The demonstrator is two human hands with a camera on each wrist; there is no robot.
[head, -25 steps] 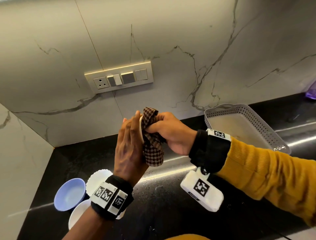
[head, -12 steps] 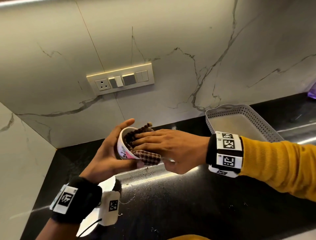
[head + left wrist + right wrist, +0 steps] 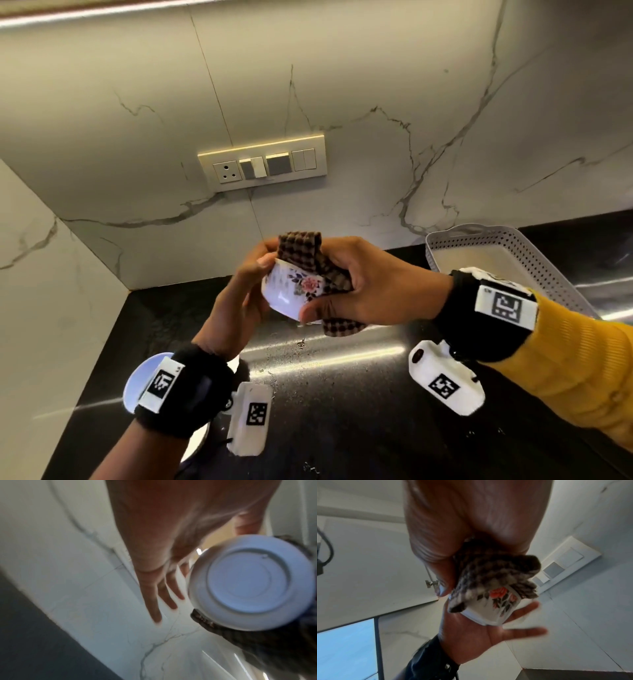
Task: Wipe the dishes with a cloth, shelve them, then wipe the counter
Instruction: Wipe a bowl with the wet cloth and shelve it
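Gripping one cup [image 3: 294, 290] and one cloth [image 3: 310, 257].

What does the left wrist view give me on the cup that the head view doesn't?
Only the left wrist view shows the cup's round white underside and foot ring. Only the head view shows the flower print on its side, the perforated tray and the black counter. Both show the checked cloth against the cup and the left hand beside it.
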